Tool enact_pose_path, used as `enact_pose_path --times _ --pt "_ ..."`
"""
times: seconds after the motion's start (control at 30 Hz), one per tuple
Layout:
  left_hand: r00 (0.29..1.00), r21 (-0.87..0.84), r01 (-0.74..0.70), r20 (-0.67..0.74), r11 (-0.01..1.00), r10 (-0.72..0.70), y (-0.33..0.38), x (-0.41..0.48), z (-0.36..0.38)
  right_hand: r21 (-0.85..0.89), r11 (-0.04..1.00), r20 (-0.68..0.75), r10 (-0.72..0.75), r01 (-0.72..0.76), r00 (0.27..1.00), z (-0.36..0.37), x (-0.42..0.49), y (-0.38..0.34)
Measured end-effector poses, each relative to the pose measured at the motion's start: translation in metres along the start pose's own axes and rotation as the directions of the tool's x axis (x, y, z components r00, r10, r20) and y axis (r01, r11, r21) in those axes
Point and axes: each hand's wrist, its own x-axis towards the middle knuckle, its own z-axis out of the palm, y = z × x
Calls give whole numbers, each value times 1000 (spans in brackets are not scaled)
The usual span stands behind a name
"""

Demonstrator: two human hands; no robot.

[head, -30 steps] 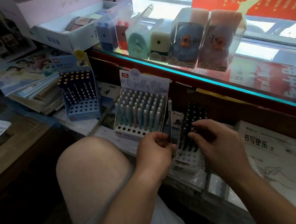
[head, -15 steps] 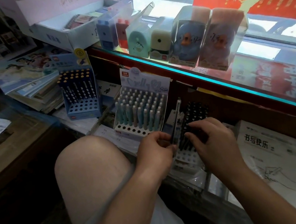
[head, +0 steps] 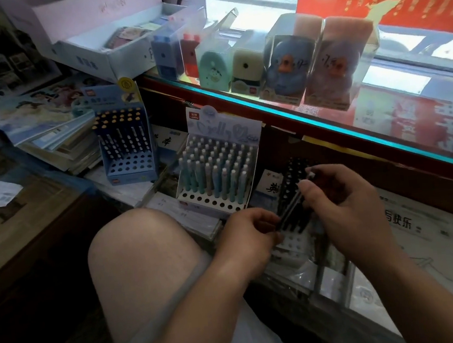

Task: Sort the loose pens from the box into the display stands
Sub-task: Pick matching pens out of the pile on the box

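Note:
My left hand (head: 250, 231) and my right hand (head: 340, 201) hold one slim pen (head: 295, 199) between them, tilted up to the right. The left fingers pinch its lower end; the right thumb and fingers grip its upper part. Behind it stands a white display stand with dark pens (head: 296, 236), partly hidden by both hands. To its left is a white stand of pale teal pens (head: 217, 172) with an empty front row of holes. Further left stands a blue stand (head: 126, 142) with yellow-capped pens and several empty holes.
A glass counter with a teal edge (head: 326, 124) carries boxed sharpeners (head: 287, 67). An open white box (head: 111, 41) sits at the back left. Stacked books (head: 48, 134) lie left, printed sheets (head: 422, 234) right. My bare knee (head: 144, 249) is in front.
The right hand has risen off the dark-pen stand and now grips the pen's upper part. The pen has tilted from near upright to leaning right, held by both hands.

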Motion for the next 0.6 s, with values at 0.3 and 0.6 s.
enact_pose_path --times 0.3,0.6 --pt "996 281 -44 -57 959 62 2 3 0 46 998 -22 -32 33 999 -15 -1 0" --pt "1000 459 -21 -9 888 28 0 13 9 -155 985 26 -78 81 997 2 -25 34"
